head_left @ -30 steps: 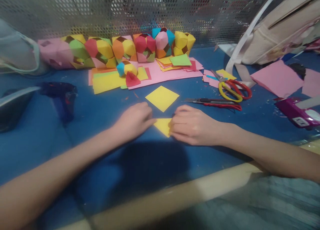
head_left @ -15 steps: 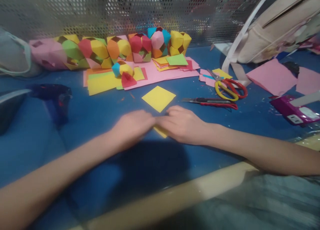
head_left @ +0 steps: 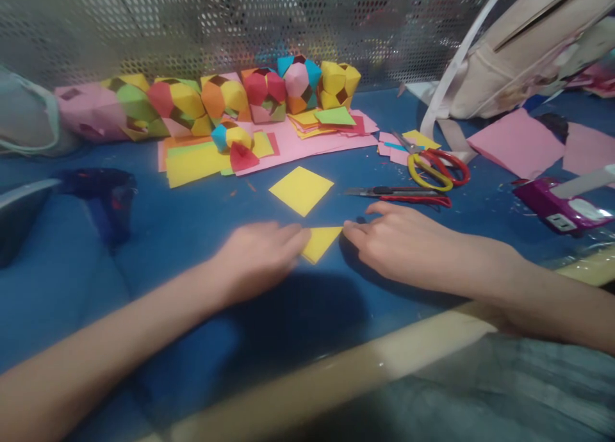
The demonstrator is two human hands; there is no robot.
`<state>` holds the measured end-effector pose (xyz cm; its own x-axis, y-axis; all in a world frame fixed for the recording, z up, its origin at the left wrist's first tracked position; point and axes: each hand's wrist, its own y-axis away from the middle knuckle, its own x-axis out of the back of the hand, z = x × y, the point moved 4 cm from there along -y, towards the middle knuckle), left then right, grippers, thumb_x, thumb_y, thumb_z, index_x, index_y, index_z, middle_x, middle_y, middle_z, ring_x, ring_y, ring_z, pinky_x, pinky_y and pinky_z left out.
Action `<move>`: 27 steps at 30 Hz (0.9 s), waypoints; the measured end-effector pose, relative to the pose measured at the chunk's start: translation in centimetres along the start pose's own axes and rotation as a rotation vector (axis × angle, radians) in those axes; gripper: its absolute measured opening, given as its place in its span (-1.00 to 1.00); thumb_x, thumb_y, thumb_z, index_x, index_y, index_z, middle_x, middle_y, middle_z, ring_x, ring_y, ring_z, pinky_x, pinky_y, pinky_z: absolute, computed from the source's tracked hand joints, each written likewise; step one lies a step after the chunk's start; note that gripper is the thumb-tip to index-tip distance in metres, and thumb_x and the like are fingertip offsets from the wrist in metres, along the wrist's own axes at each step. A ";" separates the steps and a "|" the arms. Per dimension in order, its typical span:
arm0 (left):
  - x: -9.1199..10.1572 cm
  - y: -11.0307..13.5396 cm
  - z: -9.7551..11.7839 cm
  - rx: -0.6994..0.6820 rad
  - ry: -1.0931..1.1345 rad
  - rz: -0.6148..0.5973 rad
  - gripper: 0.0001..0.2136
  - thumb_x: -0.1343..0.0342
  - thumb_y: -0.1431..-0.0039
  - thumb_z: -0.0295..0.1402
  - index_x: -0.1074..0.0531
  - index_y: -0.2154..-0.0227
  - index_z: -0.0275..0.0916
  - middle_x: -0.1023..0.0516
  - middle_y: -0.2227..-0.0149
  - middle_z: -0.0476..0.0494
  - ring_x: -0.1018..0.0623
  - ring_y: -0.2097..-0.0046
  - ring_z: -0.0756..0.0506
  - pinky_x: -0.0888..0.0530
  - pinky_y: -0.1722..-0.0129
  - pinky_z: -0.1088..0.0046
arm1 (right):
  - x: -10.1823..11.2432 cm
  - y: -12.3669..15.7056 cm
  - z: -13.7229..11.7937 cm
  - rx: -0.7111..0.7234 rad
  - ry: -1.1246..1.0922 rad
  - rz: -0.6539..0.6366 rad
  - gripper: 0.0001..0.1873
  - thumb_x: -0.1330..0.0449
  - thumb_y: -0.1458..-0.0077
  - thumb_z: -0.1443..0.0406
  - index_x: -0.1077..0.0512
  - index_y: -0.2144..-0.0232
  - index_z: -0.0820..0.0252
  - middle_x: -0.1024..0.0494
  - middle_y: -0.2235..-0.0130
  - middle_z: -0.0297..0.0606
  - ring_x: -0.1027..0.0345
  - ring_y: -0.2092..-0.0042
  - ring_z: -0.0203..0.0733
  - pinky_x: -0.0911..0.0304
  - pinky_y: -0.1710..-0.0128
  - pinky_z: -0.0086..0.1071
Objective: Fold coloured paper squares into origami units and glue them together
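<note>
A small yellow paper (head_left: 321, 242), folded into a triangle, lies on the blue tabletop with its point toward me. My left hand (head_left: 262, 256) is closed over its left end, slightly blurred, and hides that corner. At the right end of the fold, the fingertips of my right hand (head_left: 398, 243) close on the corner; one farther finger is lifted away. Just beyond the fold rests a flat yellow square of paper (head_left: 302, 191), turned as a diamond. A box cutter (head_left: 384, 191) lies beyond my right hand.
Coloured paper balls (head_left: 185, 102) line the perforated metal panel (head_left: 158, 19). Paper sheets (head_left: 192, 166) lie before them. Scissors (head_left: 437, 170), a pale bag (head_left: 500, 57) and a purple device (head_left: 552, 205) are on the right. A dark blue glue gun (head_left: 106, 198) lies left.
My right hand has slid right along the folded edge, away from my left hand. More of the yellow triangle shows between them. My left hand stays at the left end.
</note>
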<state>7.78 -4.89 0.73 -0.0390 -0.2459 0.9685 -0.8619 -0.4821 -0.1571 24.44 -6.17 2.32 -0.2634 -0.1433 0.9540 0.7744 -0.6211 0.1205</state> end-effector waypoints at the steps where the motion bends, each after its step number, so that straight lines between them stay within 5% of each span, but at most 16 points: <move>1: 0.1 0.0 0.1 -0.010 -0.006 -0.004 -0.79 0.13 -0.20 -0.41 -0.37 0.19 -0.25 -0.53 0.30 -0.12 -0.44 0.42 -0.07 -0.29 0.52 0.43 | 0.0 -0.1 0.0 -0.005 -0.006 -0.001 -0.80 -0.02 0.03 0.55 -0.41 0.40 0.34 -0.50 0.55 -0.18 -0.29 0.58 -0.24 -0.03 0.34 -0.30; 9: 0.0 -0.5 0.1 0.058 0.011 0.037 -0.67 0.12 -0.22 -0.16 -0.42 0.23 -0.29 -0.51 0.39 -0.18 -0.44 0.39 -0.10 -0.29 0.49 0.42 | 0.7 -1.6 1.4 -0.196 -0.121 0.087 -0.83 -0.04 -0.08 0.39 -0.44 0.42 0.26 -0.56 0.46 -0.19 -0.38 0.44 -0.18 -0.04 0.41 -0.35; 15: -0.5 -0.3 -1.8 0.305 0.175 0.174 -0.77 0.16 -0.23 -0.38 -0.42 0.30 -0.24 -0.49 0.45 -0.09 -0.45 0.41 -0.03 -0.28 0.47 0.50 | 1.0 -1.3 2.4 -0.412 -0.302 0.326 -0.69 0.01 -0.18 0.19 -0.43 0.40 0.24 -0.55 0.42 -0.20 -0.36 0.43 -0.21 -0.04 0.42 -0.38; 19: 0.0 0.0 -2.3 0.510 0.351 0.260 -0.86 0.08 -0.15 -0.41 -0.37 0.30 -0.23 -0.49 0.38 -0.08 -0.47 0.36 -0.02 -0.34 0.42 0.52 | 0.8 -1.8 2.2 -0.538 -0.545 0.233 -0.53 0.03 -0.15 0.02 -0.33 0.61 0.21 -0.43 0.58 -0.29 -0.28 0.49 -0.26 0.04 0.48 -0.40; 22: 0.3 -0.1 -1.8 0.557 0.451 0.271 -0.93 0.04 -0.08 -0.44 -0.33 0.39 -0.25 -0.48 0.35 -0.09 -0.45 0.37 -0.01 -0.36 0.42 0.52 | 0.1 -2.6 1.8 -0.580 -0.782 0.174 -0.54 0.03 -0.14 0.05 -0.28 0.65 0.21 -0.37 0.59 -0.33 -0.21 0.50 -0.31 0.05 0.49 -0.42; 27: 0.3 -0.1 -2.0 0.678 0.671 0.330 -0.99 0.00 -0.04 -0.43 -0.29 0.43 -0.24 -0.45 0.42 0.01 -0.39 0.46 0.05 -0.34 0.49 0.55 | -0.7 -3.8 2.0 -0.537 -1.032 0.355 -0.69 -0.08 -0.01 0.25 -0.10 0.67 0.18 -0.23 0.60 -0.45 -0.06 0.52 -0.40 0.07 0.51 -0.46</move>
<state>6.82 -3.20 1.42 -0.6803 -0.0305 0.7323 -0.2951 -0.9032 -0.3118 22.84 -2.22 1.69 0.6855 0.1587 0.7106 0.3098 -0.9468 -0.0873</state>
